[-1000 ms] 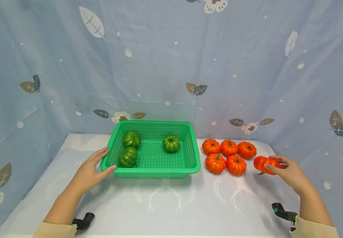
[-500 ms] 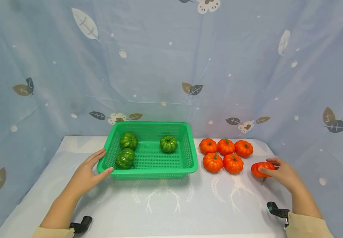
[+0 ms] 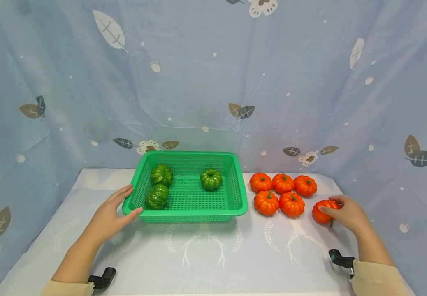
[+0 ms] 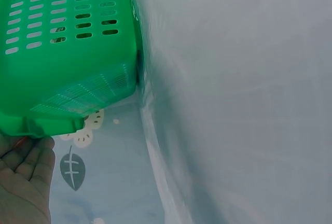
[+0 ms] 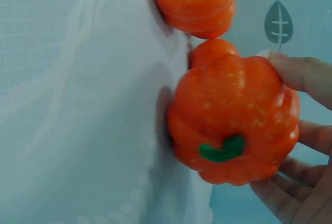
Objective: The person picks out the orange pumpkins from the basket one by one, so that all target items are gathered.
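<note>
A green plastic basket sits mid-table and holds three green pumpkins. My left hand rests against its front left corner, fingers straight on the rim. Right of the basket lie five orange pumpkins in two rows. A sixth orange pumpkin lies tipped on the cloth at the far right, and my right hand grips it with thumb and fingers around it. In the right wrist view that pumpkin fills the frame, its green stem facing the camera.
The table is covered with a pale printed cloth, and a blue leaf-patterned curtain closes in the back and both sides. Black clamps sit at the front edge by each sleeve.
My right hand with the orange pumpkin has shifted slightly left and down, closer to the cloth. The left hand stays on the basket corner.
</note>
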A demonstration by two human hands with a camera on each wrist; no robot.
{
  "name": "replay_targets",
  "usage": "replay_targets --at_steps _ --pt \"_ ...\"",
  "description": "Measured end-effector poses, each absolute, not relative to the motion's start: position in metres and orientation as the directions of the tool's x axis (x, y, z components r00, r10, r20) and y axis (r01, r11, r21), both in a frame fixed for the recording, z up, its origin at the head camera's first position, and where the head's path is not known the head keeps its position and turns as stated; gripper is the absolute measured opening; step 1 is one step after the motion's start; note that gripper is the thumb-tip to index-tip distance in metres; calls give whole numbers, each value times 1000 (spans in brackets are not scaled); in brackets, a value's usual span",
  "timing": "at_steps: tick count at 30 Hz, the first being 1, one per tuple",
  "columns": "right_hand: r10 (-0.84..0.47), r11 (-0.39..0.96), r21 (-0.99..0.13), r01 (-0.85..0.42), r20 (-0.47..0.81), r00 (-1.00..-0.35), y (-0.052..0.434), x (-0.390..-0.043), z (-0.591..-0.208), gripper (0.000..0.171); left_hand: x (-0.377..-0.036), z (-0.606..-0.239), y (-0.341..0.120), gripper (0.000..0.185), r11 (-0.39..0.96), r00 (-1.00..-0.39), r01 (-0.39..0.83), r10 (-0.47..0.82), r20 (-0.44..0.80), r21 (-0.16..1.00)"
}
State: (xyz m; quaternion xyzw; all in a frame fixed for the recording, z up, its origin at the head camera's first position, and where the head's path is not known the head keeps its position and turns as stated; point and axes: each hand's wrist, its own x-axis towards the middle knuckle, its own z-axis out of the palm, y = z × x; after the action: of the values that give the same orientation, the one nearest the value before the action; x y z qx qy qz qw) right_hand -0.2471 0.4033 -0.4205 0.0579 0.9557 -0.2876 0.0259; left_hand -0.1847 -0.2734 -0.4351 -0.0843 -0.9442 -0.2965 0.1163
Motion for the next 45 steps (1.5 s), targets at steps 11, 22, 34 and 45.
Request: replay_targets --at_steps 11,22,34,45 --pt "141 789 -599 137 -41 -989 392 -254 -435 80 -186 -436 -274 81 807 -957 234 92 276 542" --pt "65 798 -599 68 -27 -998 394 -262 -448 91 -187 -436 -274 82 807 -955 237 91 283 540" --pt "86 818 -571 73 -3 -996 395 -265 -448 77 -187 -437 -276 84 809 -955 234 87 283 540" --pt "70 813 -578 62 -9 -997 397 -267 -454 85 -188 -438 -276 84 810 -956 235 91 280 538"
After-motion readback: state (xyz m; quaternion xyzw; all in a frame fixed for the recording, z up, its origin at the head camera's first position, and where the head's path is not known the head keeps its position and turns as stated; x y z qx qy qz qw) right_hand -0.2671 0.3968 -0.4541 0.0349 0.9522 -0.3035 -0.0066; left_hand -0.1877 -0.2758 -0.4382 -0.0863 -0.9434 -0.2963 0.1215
